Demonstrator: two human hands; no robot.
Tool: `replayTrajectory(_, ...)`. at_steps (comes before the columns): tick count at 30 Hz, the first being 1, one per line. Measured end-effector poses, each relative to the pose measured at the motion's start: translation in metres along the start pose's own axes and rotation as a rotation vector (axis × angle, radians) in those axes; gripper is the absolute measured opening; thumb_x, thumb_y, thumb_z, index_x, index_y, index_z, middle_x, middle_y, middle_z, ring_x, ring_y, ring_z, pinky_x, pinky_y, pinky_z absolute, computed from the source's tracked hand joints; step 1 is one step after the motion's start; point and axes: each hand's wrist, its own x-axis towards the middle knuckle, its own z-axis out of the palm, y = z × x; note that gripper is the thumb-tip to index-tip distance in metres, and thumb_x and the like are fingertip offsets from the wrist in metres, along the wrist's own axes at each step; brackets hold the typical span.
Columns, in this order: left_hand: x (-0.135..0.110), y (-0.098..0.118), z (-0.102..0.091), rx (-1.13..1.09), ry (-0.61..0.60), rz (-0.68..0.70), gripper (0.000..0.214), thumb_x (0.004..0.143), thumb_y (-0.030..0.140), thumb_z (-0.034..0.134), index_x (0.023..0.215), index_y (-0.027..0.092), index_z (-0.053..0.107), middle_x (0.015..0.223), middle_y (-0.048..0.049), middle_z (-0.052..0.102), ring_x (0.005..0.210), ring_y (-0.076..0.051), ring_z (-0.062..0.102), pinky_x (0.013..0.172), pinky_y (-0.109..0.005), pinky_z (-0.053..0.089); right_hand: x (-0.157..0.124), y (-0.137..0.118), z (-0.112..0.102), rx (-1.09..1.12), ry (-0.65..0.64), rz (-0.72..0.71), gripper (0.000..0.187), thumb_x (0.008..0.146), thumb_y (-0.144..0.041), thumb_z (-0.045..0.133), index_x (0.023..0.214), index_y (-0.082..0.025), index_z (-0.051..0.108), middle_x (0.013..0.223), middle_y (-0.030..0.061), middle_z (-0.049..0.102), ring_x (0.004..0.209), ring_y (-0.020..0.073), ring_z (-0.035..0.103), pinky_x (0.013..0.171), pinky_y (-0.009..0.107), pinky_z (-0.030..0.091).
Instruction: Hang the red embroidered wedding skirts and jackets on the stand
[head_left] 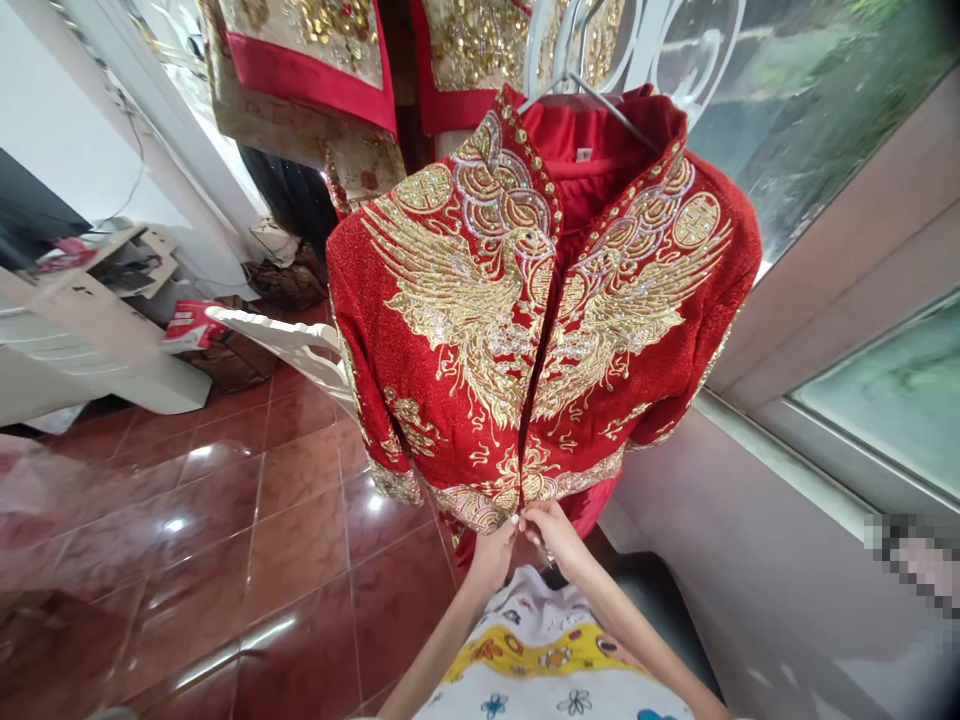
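A red jacket (420,350) with heavy gold phoenix embroidery hangs on a white hanger (592,95) in front of me. Its front opening runs down the middle. My left hand (491,552) pinches the left side of the gold-trimmed bottom hem. My right hand (551,535) pinches the right side of the hem, right next to the left hand. Both hands are closed on the fabric where the two front panels meet.
More red and gold garments (315,50) hang behind. A white plastic chair (289,345) stands to the left on the glossy brown tile floor (225,520). White shelves (90,310) with clutter sit far left. A window ledge (787,470) and glass run along the right.
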Motion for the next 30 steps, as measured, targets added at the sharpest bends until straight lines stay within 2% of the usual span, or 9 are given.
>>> replayTrajectory(4,0.002,-0.004,-0.001,0.024,0.121,0.049,0.038,0.053,0.036,0.074,0.083,0.015,0.063,0.084,-0.0062,0.066,0.080,-0.020,0.061,0.081,-0.036,0.047,-0.005,-0.010,-0.006,-0.080,-0.040,-0.011,0.022,0.062,-0.016,0.047,0.041,-0.013,0.053,0.029,-0.0042,0.037,0.031,0.0032,0.026,0.038,0.020,0.012)
replayTrajectory(8,-0.001,0.000,-0.003,0.149,0.237,0.127,0.040,0.056,0.031,0.074,0.091,0.014,0.063,0.098,-0.0091,0.066,0.096,-0.023,0.059,0.094,-0.038,0.041,-0.012,-0.016,-0.007,-0.089,-0.046,-0.018,0.021,0.063,-0.015,0.049,0.042,-0.013,0.054,0.031,-0.0054,0.036,0.034,0.0031,0.026,0.039,0.019,0.014)
replayTrajectory(12,-0.005,0.010,-0.005,0.395,0.236,0.222,0.032,0.059,0.031,0.071,0.085,0.015,0.065,0.095,-0.0100,0.068,0.096,-0.026,0.061,0.096,-0.042,0.041,-0.013,-0.015,-0.002,-0.036,-0.018,0.021,0.020,0.063,-0.020,0.047,0.045,-0.014,0.052,0.030,-0.0076,0.029,0.032,0.0027,0.018,0.037,0.019,0.010)
replayTrajectory(16,-0.006,0.018,-0.006,0.496,0.226,0.262,0.021,0.059,0.026,0.070,0.077,0.018,0.064,0.091,-0.0083,0.069,0.094,-0.026,0.061,0.097,-0.042,0.040,-0.013,-0.015,0.005,0.019,-0.020,0.070,0.017,0.060,-0.027,0.045,0.050,-0.015,0.052,0.034,-0.0099,0.025,0.030,0.0025,0.012,0.035,0.020,0.007)
replayTrajectory(19,-0.006,0.019,-0.007,0.489,0.253,0.266,0.024,0.058,0.024,0.071,0.081,0.018,0.064,0.096,-0.0091,0.069,0.098,-0.026,0.060,0.099,-0.041,0.039,-0.013,-0.021,0.011,0.020,-0.007,0.040,0.016,0.057,-0.027,0.046,0.046,-0.016,0.051,0.033,-0.0093,0.026,0.030,0.0025,0.014,0.035,0.020,0.007)
replayTrajectory(23,-0.007,0.013,-0.010,0.395,0.223,0.242,0.033,0.062,0.029,0.070,0.091,0.014,0.063,0.101,-0.0124,0.067,0.098,-0.025,0.061,0.095,-0.041,0.043,-0.016,-0.044,0.017,0.017,0.045,-0.112,0.017,0.056,-0.029,0.052,0.046,-0.015,0.051,0.037,-0.0063,0.034,0.035,0.0027,0.022,0.038,0.020,0.012)
replayTrajectory(26,-0.005,0.008,-0.012,0.346,0.271,0.213,0.042,0.060,0.028,0.073,0.097,0.013,0.062,0.105,-0.0133,0.066,0.103,-0.026,0.060,0.097,-0.041,0.042,-0.019,-0.064,0.018,0.073,0.030,-0.185,0.024,0.061,-0.037,0.055,0.053,-0.015,0.054,0.037,-0.0091,0.028,0.035,0.0024,0.016,0.039,0.022,0.008)
replayTrajectory(28,-0.002,0.005,-0.014,0.317,0.309,0.205,0.050,0.056,0.025,0.076,0.102,0.013,0.061,0.111,-0.0134,0.064,0.109,-0.026,0.057,0.101,-0.041,0.038,-0.019,-0.073,0.018,0.108,0.020,-0.199,0.026,0.061,-0.041,0.056,0.055,-0.015,0.054,0.037,-0.0102,0.025,0.034,0.0024,0.014,0.039,0.023,0.006)
replayTrajectory(30,0.003,0.003,-0.015,0.280,0.298,0.186,0.055,0.054,0.023,0.078,0.105,0.014,0.060,0.116,-0.0131,0.062,0.112,-0.026,0.055,0.103,-0.040,0.036,-0.020,-0.080,0.017,0.124,0.031,-0.190,0.026,0.060,-0.040,0.057,0.054,-0.015,0.053,0.037,-0.0102,0.026,0.033,0.0021,0.013,0.039,0.023,0.005)
